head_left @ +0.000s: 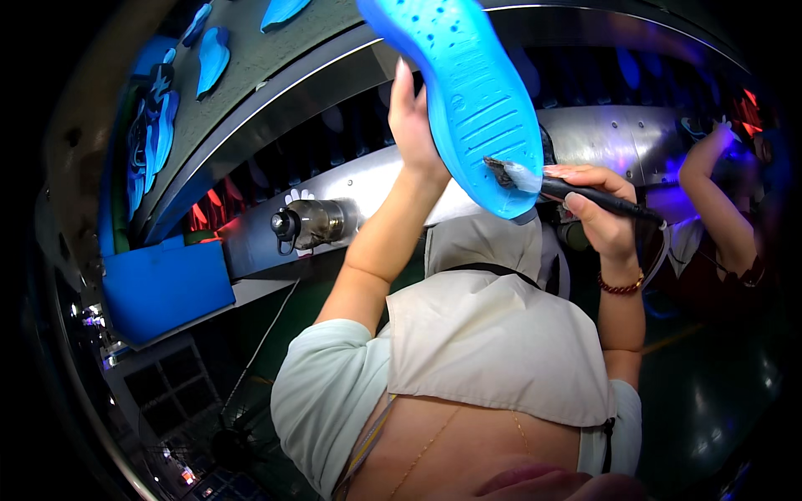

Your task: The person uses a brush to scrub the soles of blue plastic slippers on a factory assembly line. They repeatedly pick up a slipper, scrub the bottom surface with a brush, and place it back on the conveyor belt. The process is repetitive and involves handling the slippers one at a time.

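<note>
My left hand (411, 117) holds a bright blue shoe sole (468, 92) up high, tread side toward me. My right hand (597, 209) grips a black-handled brush (576, 190). Its whitish bristles (511, 175) press on the lower end of the sole. Both forearms rise from my pale apron (493, 334) and light green sleeves.
A metal conveyor frame (351, 179) curves behind the sole, with a grey cylindrical motor (311, 224) fixed to it. Several blue soles (213, 54) lie on the belt at upper left above a blue box (163, 288). Another person's raised arm (710, 184) is at right.
</note>
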`<action>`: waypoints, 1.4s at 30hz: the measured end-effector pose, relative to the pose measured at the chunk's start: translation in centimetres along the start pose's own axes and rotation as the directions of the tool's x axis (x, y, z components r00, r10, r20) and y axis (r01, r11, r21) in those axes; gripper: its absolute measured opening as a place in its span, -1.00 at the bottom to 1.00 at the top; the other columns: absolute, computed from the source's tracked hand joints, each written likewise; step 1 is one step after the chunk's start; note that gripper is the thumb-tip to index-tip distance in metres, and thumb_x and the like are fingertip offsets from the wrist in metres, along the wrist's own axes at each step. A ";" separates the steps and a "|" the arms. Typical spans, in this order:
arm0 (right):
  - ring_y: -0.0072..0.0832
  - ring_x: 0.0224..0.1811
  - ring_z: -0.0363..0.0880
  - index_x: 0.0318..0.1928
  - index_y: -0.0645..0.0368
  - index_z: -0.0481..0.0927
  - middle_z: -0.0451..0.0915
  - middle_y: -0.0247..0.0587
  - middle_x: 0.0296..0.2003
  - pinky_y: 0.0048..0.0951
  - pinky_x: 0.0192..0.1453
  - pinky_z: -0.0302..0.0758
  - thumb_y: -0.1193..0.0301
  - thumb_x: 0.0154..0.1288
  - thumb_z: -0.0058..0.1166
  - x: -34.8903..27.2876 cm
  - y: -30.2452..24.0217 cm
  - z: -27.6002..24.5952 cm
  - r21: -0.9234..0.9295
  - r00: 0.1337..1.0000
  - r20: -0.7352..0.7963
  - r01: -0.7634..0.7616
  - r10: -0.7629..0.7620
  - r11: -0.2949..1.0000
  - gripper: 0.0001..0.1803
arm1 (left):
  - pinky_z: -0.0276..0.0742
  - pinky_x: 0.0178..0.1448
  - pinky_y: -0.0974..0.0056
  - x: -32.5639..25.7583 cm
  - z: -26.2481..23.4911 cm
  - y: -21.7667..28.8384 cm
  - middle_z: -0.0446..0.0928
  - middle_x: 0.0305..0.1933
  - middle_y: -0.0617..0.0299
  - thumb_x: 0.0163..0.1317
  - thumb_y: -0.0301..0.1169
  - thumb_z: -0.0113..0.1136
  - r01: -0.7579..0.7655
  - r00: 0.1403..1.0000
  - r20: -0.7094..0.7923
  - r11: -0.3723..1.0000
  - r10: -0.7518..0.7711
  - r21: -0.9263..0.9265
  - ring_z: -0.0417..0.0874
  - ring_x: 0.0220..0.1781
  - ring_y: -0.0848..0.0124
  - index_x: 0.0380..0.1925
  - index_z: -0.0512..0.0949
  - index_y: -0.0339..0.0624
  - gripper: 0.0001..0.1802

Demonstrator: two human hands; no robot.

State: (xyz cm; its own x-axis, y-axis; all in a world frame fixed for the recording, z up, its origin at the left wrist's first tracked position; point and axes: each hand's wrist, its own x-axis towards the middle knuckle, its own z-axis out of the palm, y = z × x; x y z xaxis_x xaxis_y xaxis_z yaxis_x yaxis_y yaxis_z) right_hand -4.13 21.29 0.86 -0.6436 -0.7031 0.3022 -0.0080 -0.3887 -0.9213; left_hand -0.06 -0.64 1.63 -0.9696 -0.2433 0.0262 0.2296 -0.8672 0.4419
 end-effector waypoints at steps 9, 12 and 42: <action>-0.54 -0.30 0.53 -0.25 0.36 0.52 0.57 -0.09 -0.29 -0.60 -0.21 0.44 0.65 0.04 0.04 -0.3 -1.2 2.3 -0.324 0.997 0.027 0.083 -0.078 0.943 -0.81 | 0.45 0.00 0.19 -1.3 0.6 -2.8 0.45 -0.07 0.04 0.20 -0.15 -0.18 -0.044 0.992 0.111 0.994 0.055 -0.102 0.52 -0.10 0.27 0.02 0.28 -0.23 -0.53; -0.48 -0.29 0.55 -0.24 0.34 0.53 0.57 -0.07 -0.30 -0.57 -0.20 0.45 0.64 0.01 0.08 0.4 -0.8 2.2 -0.375 0.998 -0.057 0.015 -0.039 0.927 -0.78 | 0.45 0.00 0.20 -0.9 0.6 -2.7 0.46 -0.09 0.05 0.19 -0.17 -0.16 -0.073 0.997 0.021 0.997 0.074 -0.040 0.53 -0.11 0.27 0.00 0.30 -0.22 -0.54; -0.26 -0.28 0.55 -0.33 0.18 0.54 0.57 -0.18 -0.29 -0.44 -0.27 0.47 0.46 0.05 0.02 1.6 -4.3 -3.2 -0.715 0.790 0.565 0.326 0.237 0.618 -0.86 | 0.51 -0.10 0.30 1.1 1.7 -2.4 0.43 -0.13 -0.07 0.07 -0.22 0.10 0.713 0.622 -0.157 0.473 -0.767 0.517 0.54 -0.17 0.32 0.00 0.32 -0.35 -0.46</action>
State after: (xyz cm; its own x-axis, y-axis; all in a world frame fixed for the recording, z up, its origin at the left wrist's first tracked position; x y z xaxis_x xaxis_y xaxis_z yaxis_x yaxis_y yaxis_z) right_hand -7.59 23.70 4.54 -0.0780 -0.9843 0.1584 -0.7619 -0.0436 -0.6462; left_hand -1.79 1.91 2.12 -0.7661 0.4457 -0.4631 -0.6269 -0.3596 0.6911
